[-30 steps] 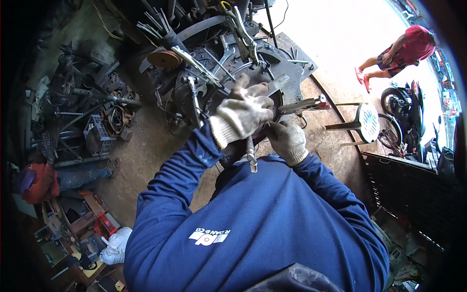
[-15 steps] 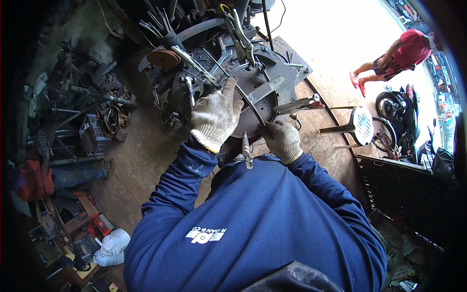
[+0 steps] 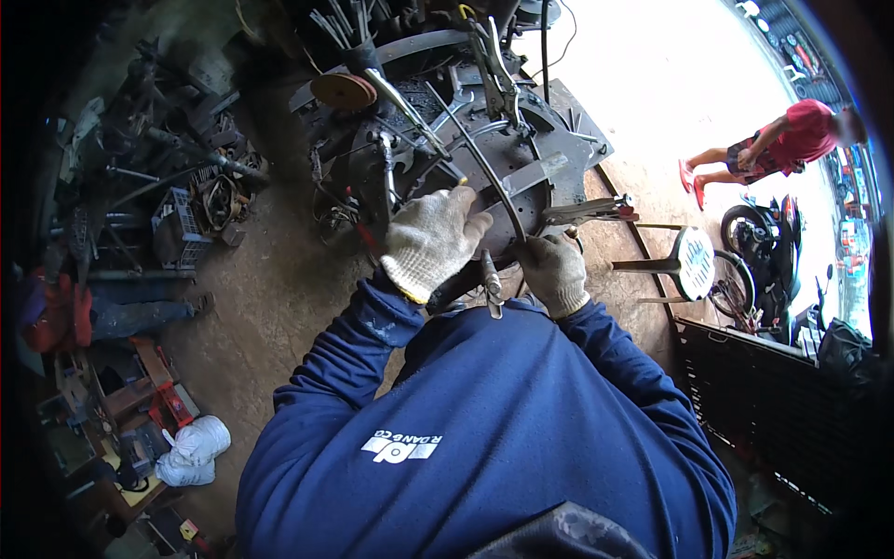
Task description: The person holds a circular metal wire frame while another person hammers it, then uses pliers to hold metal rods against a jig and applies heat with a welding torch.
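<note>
In a whitish work glove, my right hand (image 3: 557,273) grips the near end of a long, thin, dark curved metal strip (image 3: 486,168). The strip slants up and left across a round, dark steel work plate (image 3: 531,207). My left hand (image 3: 434,240), gloved too, is over the plate's near left edge, just off the strip. Its thumb and forefinger are apart; the other fingers are partly hidden. A small yellow tip shows by the forefinger, too small to make out. Locking pliers (image 3: 596,211) sit at the plate's right side, and another pair (image 3: 491,279) points toward me between my hands.
More locking pliers (image 3: 498,79) and a brown disc (image 3: 344,91) stand at the far side. A stool (image 3: 694,264) is at right, near a motorcycle (image 3: 790,233). A person in red (image 3: 801,135) is beyond. Scrap metal and a crate (image 3: 177,228) lie left.
My left hand has come off the strip and drawn back toward me. The strip's far end now points farther up and left, with my right hand still holding its near end. The view shifted slightly.
</note>
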`<state>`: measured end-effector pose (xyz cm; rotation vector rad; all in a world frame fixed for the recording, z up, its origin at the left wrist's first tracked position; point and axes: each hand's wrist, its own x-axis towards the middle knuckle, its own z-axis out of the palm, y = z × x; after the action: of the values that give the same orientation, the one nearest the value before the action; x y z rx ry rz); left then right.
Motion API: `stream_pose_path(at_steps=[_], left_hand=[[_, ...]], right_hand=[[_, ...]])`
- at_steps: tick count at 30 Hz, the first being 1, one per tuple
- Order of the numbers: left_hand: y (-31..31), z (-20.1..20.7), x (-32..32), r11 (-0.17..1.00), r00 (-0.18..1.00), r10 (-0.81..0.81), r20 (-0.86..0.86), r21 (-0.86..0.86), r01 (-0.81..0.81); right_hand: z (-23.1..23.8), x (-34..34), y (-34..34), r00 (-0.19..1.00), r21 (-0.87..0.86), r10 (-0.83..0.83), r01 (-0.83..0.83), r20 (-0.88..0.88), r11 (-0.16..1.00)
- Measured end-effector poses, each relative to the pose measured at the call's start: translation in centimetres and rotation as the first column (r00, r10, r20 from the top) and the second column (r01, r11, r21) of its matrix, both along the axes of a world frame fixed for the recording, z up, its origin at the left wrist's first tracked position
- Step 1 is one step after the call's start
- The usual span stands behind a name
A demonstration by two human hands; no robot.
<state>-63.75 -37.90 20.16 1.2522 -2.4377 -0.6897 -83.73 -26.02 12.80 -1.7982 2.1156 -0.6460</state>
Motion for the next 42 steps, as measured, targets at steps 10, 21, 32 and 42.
stream_pose_path(at_steps=[10, 21, 32, 42], left_hand=[[1.1, -1.0, 1.0, 1.0, 0.997, 0.014, -0.081, -0.018, -0.015], [1.3, -1.4, 1.0, 0.999, 0.998, 0.012, -0.065, -0.04, -0.015], [1.2, -2.2, 1.2, 0.996, 0.996, -0.011, -0.088, -0.086, 0.003], [1.2, -2.4, 1.2, 0.993, 0.992, -0.013, -0.126, -0.119, -0.002]], right_hand=[[-1.6, -0.2, 0.1, 1.0, -0.044, -0.013, 0.013, 0.001, 0.999], [-1.1, 0.1, 0.1, 1.0, 0.04, -0.029, 0.029, 0.007, 0.999], [-2.4, 0.0, 0.4, 0.999, -0.037, -0.036, 0.037, 0.041, 0.999], [-1.7, 0.3, 0.4, 0.998, -0.014, -0.058, 0.059, 0.019, 0.998]])
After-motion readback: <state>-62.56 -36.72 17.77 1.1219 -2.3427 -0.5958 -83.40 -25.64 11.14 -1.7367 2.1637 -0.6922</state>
